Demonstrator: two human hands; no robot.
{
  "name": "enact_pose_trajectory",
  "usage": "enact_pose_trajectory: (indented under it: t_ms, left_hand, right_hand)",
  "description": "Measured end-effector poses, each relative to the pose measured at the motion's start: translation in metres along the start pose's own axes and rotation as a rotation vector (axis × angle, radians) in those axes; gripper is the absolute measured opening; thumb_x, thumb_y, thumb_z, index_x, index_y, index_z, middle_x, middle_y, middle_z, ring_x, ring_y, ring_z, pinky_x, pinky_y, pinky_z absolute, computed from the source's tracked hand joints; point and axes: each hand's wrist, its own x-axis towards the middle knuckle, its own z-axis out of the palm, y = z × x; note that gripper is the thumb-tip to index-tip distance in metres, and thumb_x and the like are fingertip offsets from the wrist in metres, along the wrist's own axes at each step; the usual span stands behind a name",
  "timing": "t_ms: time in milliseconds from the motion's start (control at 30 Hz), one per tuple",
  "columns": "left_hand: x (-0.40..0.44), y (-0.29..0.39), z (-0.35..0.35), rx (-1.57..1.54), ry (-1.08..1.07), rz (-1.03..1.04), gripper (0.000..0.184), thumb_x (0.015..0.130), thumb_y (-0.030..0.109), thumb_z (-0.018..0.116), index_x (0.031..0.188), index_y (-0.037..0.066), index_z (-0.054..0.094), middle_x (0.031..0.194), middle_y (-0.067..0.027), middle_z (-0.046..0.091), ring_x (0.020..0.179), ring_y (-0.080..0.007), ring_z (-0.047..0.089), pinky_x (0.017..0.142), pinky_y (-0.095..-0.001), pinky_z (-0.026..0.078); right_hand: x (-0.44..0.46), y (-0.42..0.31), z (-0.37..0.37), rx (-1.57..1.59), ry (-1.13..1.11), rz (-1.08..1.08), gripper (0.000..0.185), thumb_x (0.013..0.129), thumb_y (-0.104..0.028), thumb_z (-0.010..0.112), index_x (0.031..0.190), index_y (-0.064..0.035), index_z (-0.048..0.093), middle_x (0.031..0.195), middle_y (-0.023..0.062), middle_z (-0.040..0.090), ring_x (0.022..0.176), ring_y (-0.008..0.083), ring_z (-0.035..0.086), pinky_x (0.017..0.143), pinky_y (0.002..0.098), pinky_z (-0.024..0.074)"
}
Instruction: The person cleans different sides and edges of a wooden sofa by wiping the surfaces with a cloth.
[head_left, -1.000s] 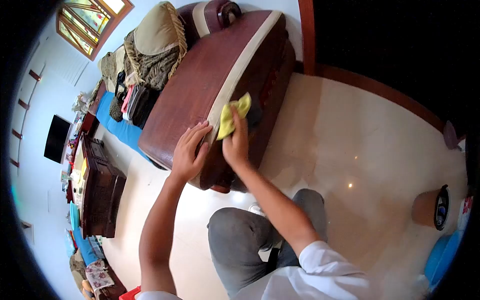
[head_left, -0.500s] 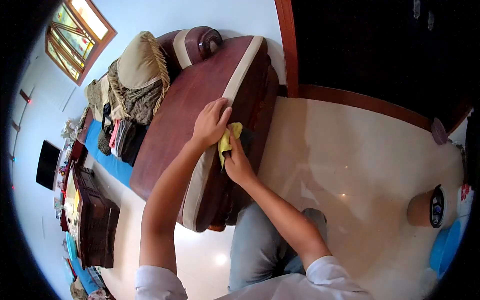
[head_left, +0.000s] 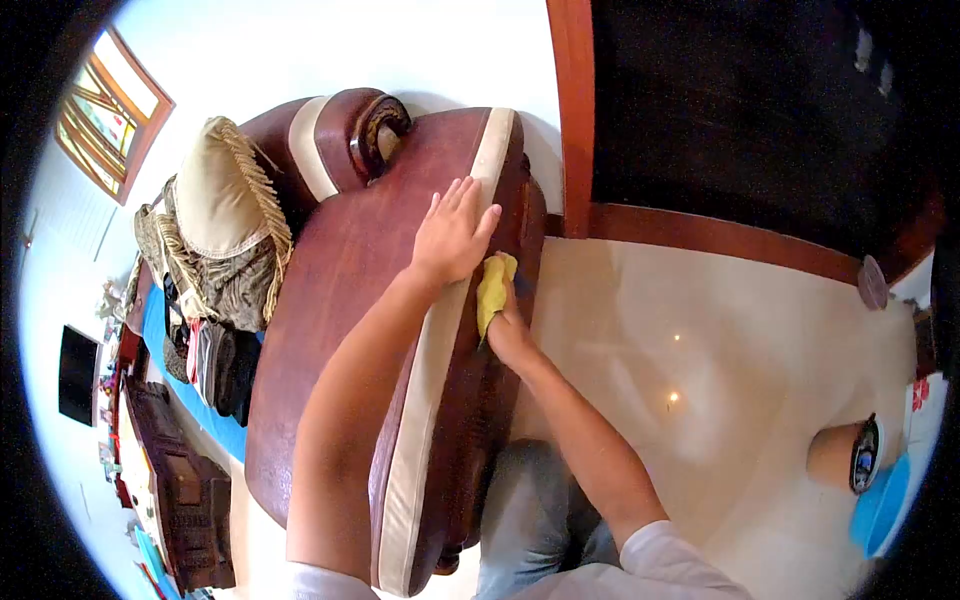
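Observation:
My left hand (head_left: 453, 232) lies flat on the maroon sofa (head_left: 345, 260), fingers spread, at its cream edge band (head_left: 421, 430). Just right of it and lower, my right hand (head_left: 510, 325) holds a yellow cloth (head_left: 493, 288) against the sofa's dark side. The cloth hides part of the right fingers. Between the two hands there is a small gap.
A cushion (head_left: 222, 190) and folded clothes (head_left: 222, 365) lie on the sofa's left part. A rolled armrest (head_left: 372, 140) stands behind. At the right are a brown bin (head_left: 832, 456), a blue basin (head_left: 882, 508) and a dark doorway (head_left: 740, 130).
Both hands have moved along the sofa towards its far end, the right one with the yellow cloth. The view has shifted, and the sofa appears lower and nearer.

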Motion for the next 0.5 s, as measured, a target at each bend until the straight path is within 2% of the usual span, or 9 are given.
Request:
enact_pose_trajectory:
  t_ms: [67,167,300,367,433,500]
  left_hand:
    - [0.008,0.009,0.001,0.071,-0.066,-0.037,0.068,0.105,0.048,0.047,0.157,0.004,0.038,0.164,-0.0187,0.033,0.155,-0.0330,0.024,0.126,-0.0498,0.017]
    - [0.011,0.008,-0.003,0.037,-0.108,-0.044,0.068,0.104,0.044,0.048,0.159,0.006,0.035,0.166,-0.0176,0.030,0.156,-0.0334,0.023,0.126,-0.0499,0.016]
    - [0.018,0.015,-0.011,0.053,-0.189,-0.069,0.069,0.101,0.039,0.052,0.160,0.007,0.034,0.166,-0.0180,0.029,0.156,-0.0353,0.022,0.127,-0.0510,0.015]
    - [0.022,0.019,-0.015,0.056,-0.211,-0.079,0.071,0.099,0.036,0.054,0.160,0.008,0.033,0.166,-0.0184,0.029,0.156,-0.0366,0.022,0.127,-0.0517,0.014]
    - [0.027,0.021,-0.017,0.037,-0.227,-0.097,0.073,0.094,0.028,0.058,0.160,0.007,0.034,0.166,-0.0193,0.029,0.156,-0.0375,0.021,0.127,-0.0519,0.014]
    - [0.027,0.022,-0.019,0.018,-0.239,-0.101,0.074,0.091,0.023,0.059,0.159,0.007,0.034,0.166,-0.0195,0.028,0.156,-0.0374,0.021,0.127,-0.0518,0.014]
  right_hand:
    - [0.034,0.002,-0.012,0.012,-0.001,0.045,0.064,0.106,-0.009,0.041,0.163,-0.0053,0.014,0.167,0.0158,0.020,0.156,0.0290,0.016,0.127,0.0399,0.0131]
    - [0.085,-0.004,-0.029,0.025,0.099,0.048,0.064,0.103,-0.006,0.044,0.162,-0.0046,0.019,0.164,0.0198,0.025,0.154,0.0336,0.021,0.126,0.0419,0.0167]
    - [0.172,0.026,-0.032,-0.076,0.326,-0.283,0.063,0.101,-0.006,0.046,0.161,-0.0050,0.026,0.159,0.0254,0.032,0.149,0.0394,0.031,0.124,0.0473,0.0227]
    - [0.223,0.019,-0.048,-0.147,0.338,-0.199,0.061,0.102,-0.007,0.045,0.160,-0.0054,0.029,0.156,0.0267,0.038,0.145,0.0415,0.035,0.122,0.0490,0.0251]
    - [0.285,0.033,-0.067,-0.148,0.402,-0.303,0.056,0.104,-0.012,0.046,0.158,-0.0041,0.034,0.151,0.0297,0.042,0.141,0.0444,0.040,0.120,0.0491,0.0294]
    - [0.340,0.037,-0.089,-0.010,0.352,-0.193,0.052,0.105,-0.016,0.047,0.154,-0.0013,0.040,0.148,0.0302,0.046,0.137,0.0475,0.043,0.117,0.0489,0.0335]
